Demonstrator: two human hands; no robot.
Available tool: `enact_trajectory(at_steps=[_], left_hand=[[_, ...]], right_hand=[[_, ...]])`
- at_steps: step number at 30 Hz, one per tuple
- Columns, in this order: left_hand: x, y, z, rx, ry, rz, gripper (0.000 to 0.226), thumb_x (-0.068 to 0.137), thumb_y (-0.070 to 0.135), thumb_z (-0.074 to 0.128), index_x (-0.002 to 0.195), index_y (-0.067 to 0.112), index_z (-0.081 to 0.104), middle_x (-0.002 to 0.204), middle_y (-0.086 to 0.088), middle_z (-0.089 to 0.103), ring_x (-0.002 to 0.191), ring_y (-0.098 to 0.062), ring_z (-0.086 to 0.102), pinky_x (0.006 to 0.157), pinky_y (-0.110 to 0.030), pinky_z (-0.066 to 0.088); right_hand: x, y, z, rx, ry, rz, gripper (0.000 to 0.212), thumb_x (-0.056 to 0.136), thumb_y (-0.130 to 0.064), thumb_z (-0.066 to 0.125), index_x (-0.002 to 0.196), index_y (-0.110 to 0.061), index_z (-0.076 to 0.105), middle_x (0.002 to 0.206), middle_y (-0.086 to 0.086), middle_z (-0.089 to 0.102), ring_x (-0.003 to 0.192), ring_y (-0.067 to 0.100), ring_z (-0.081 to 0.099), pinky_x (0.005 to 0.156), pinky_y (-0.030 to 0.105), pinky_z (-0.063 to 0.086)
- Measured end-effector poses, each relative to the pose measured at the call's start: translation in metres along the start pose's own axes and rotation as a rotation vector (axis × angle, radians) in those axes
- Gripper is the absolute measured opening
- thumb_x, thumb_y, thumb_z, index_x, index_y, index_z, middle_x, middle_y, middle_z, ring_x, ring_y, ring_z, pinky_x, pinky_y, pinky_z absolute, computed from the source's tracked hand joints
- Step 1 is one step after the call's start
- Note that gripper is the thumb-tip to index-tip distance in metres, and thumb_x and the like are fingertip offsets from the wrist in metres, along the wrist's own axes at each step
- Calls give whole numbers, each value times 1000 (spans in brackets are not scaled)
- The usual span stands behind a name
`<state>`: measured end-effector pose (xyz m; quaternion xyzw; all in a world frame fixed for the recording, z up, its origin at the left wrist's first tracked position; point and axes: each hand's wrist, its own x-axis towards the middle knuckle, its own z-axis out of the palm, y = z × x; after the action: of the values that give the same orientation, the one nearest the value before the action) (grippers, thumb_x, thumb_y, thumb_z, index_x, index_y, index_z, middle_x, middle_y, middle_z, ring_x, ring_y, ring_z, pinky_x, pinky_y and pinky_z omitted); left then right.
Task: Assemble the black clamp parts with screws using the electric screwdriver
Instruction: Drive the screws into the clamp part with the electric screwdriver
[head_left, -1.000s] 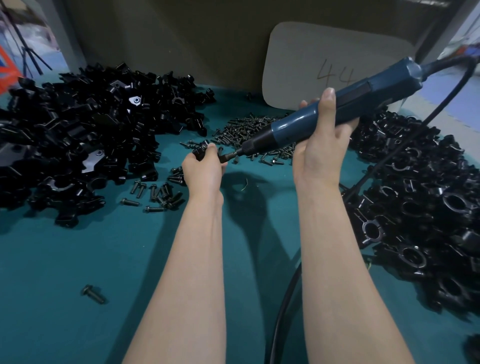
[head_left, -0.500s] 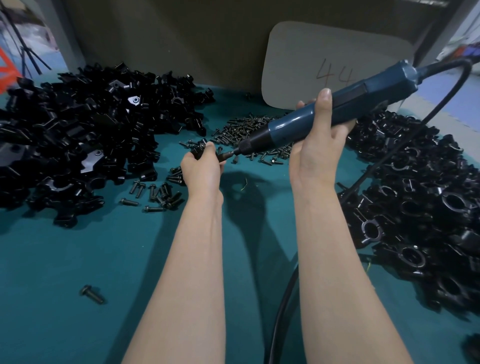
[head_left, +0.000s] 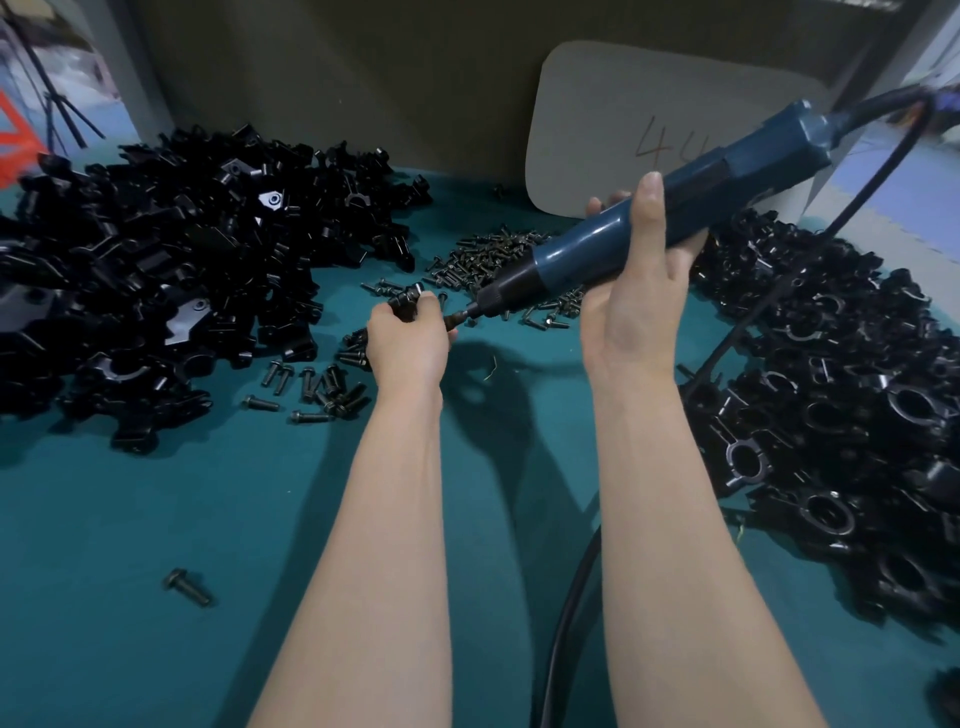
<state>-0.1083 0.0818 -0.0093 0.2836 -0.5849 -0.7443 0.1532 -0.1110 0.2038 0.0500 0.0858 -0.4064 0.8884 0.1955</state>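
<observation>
Head view: the left hand (head_left: 408, 340) is curled shut around a small black clamp part (head_left: 406, 303), of which only a dark corner shows above the fingers. Just right of that part, the bit of the electric screwdriver (head_left: 644, 236) meets it at a screw (head_left: 451, 319) pinched at the hand's edge; whether the screw is already seated I cannot tell. The right hand (head_left: 636, 291) wraps the blue barrel from below, one finger laid straight along its upper side, and the tool slants up and away from the clamp part toward its cable (head_left: 862, 122).

Against a second ago, the two hands have drifted a little lower and left together while the tip stayed on the part. I take that as driving under way, not a fresh approach, so this screw looks close to done.

Beyond the clamp part lies the pile of loose screws (head_left: 498, 260); more screws (head_left: 322, 384) lie left of it, below the hand. Far left of it spreads a heap of unassembled parts (head_left: 171, 260), far right a heap of ring-shaped clamps (head_left: 852, 395), all on the teal desk (head_left: 156, 519).
</observation>
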Motion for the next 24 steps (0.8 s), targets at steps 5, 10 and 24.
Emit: enact_trajectory(at_steps=[5,10,24], left_hand=[[4,2,-6,454,-172,-2,12,94,28,51,94,17,56,52,4,67,59,-16,72,64,-31,59],[-2,5,-6,623,-233,51,15,94,34,54,91,20,58,61,0,69,65,-18,73,74,-38,61],[-18,6,4,502,-228,476,55,96,24,59,144,41,38,143,4,46,120,-10,46,83,-5,22]], right_hand=[[2,-16,-10,85,-104,104,56,93,-21,52,142,-6,31,86,3,58,84,20,58,79,30,51],[1,-35,-13,96,-188,156,46,81,-24,65,123,-15,47,87,5,58,79,19,59,78,32,50],[17,12,-48,-978,62,449,98,83,-5,68,152,-25,1,137,13,45,107,30,55,95,44,48]])
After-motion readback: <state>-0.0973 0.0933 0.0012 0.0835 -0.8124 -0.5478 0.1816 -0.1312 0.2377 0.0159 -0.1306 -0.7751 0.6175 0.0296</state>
